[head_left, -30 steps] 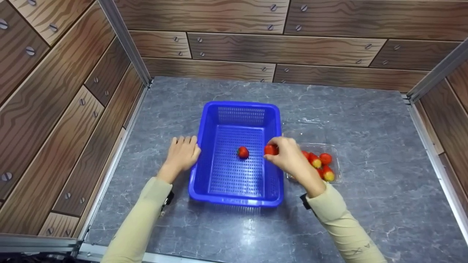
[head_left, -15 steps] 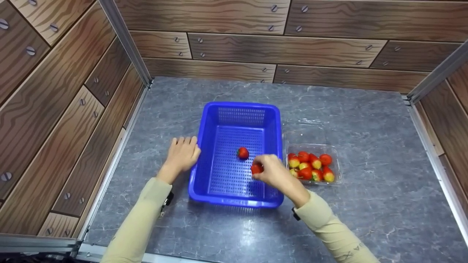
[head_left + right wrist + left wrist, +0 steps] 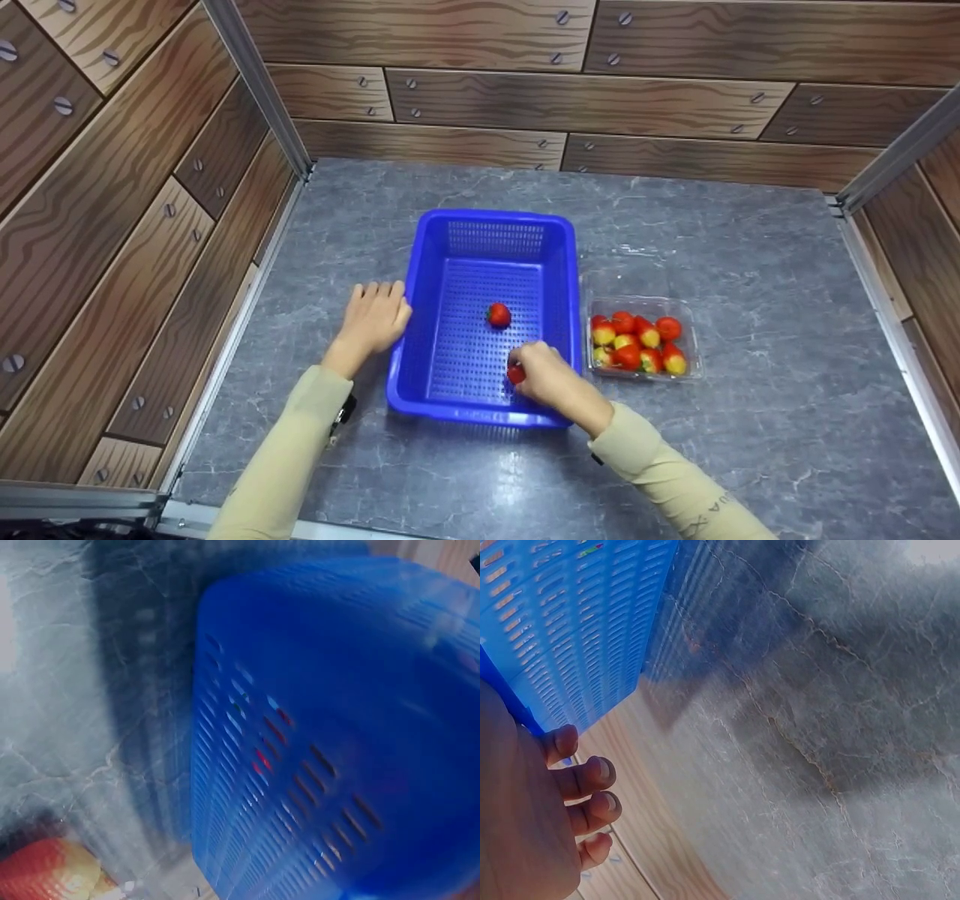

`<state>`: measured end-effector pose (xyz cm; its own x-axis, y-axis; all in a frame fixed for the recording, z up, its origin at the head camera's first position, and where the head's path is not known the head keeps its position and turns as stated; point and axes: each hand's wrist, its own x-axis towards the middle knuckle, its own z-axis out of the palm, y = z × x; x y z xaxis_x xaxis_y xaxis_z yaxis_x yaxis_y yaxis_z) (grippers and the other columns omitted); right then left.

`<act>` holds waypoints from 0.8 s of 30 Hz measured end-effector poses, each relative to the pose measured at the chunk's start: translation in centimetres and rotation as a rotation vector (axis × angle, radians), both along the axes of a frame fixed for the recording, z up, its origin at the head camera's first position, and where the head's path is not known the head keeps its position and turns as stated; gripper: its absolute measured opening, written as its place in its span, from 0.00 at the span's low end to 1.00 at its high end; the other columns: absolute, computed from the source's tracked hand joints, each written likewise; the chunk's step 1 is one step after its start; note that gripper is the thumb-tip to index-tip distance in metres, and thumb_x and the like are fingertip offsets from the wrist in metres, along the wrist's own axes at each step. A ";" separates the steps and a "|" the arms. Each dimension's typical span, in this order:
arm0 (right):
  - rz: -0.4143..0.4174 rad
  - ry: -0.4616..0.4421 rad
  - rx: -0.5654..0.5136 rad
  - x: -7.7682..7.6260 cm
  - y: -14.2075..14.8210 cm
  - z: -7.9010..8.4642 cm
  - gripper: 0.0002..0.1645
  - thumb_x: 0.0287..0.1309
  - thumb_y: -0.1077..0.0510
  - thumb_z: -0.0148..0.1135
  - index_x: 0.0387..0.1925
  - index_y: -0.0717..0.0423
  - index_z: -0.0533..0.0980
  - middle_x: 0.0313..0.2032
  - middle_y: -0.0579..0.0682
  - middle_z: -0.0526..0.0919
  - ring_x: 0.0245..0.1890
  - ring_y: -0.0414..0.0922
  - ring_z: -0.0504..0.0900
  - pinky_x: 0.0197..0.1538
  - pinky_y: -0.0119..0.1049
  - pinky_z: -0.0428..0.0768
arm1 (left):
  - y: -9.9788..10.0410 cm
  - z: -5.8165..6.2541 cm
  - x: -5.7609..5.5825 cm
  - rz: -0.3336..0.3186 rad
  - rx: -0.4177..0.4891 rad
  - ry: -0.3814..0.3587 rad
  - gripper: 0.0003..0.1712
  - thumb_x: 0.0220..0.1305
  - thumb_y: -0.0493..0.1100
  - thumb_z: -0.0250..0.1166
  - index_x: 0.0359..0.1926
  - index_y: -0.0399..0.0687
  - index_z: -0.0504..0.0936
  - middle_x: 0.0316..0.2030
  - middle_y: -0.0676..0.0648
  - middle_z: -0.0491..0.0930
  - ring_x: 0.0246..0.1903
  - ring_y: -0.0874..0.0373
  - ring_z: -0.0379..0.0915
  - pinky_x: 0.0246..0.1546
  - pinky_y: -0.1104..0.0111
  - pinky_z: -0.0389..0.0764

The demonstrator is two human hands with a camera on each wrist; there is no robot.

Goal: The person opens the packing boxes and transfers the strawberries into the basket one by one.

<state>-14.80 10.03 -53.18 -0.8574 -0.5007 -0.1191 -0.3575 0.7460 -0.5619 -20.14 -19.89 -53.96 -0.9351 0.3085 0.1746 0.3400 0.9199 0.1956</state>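
Note:
A blue plastic basket (image 3: 487, 415) with slotted walls stands in mid-table. My left hand (image 3: 373, 316) grips its left rim; the left wrist view shows curled fingers (image 3: 592, 774) beside the slotted wall. Inside the basket, low over the near right part of its floor, my right hand (image 3: 551, 379) pinches a red strawberry (image 3: 515, 373), partly covered by the fingers. Another strawberry (image 3: 499, 316) lies on the basket floor near the middle. In the right wrist view the basket wall (image 3: 300, 660) hides the right hand's fingers, and bits of red show through the slots.
Right of the basket sits a clear plastic punnet (image 3: 686, 315) holding several red and yellowish strawberries (image 3: 626, 356), its transparent lid (image 3: 630, 262) folded back behind it. Wood-patterned panels (image 3: 480, 97) enclose the grey marbled table (image 3: 787, 337) at the back and sides.
My right hand has carried its strawberry from above the basket's right rim inward, then down toward the near end of the floor. The left hand keeps its place on the rim.

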 end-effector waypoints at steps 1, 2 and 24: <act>0.008 0.009 0.005 0.1 -0.1 -0.2 0.12 0.35 0.73 0.69 0.25 0.59 0.80 0.26 0.53 0.81 0.29 0.52 0.79 0.36 0.45 0.80 | 0.0 0.0 0.0 0.000 0.001 -0.003 0.13 0.72 0.43 0.45 0.40 0.38 0.71 0.36 0.36 0.77 0.37 0.37 0.71 0.40 0.49 0.63; 0.011 0.013 0.009 0.1 -0.1 -0.3 0.11 0.35 0.74 0.68 0.24 0.59 0.79 0.26 0.52 0.80 0.29 0.51 0.79 0.36 0.45 0.80 | 0.0 0.1 0.0 0.000 0.003 -0.003 0.13 0.72 0.43 0.45 0.41 0.38 0.71 0.36 0.36 0.77 0.37 0.37 0.71 0.40 0.49 0.63; 0.038 0.305 0.132 0.5 -0.7 -2.7 0.12 0.36 0.77 0.64 0.27 0.61 0.79 0.29 0.59 0.79 0.31 0.58 0.79 0.33 0.53 0.81 | 0.1 0.0 0.0 0.005 -0.005 -0.007 0.14 0.72 0.43 0.44 0.42 0.38 0.72 0.36 0.36 0.78 0.37 0.37 0.72 0.41 0.49 0.64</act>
<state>-14.33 9.33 -55.92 -0.8445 -0.5305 0.0740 -0.5234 0.7881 -0.3240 -20.14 -19.84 -53.98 -0.9378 0.3043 0.1670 0.3338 0.9226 0.1935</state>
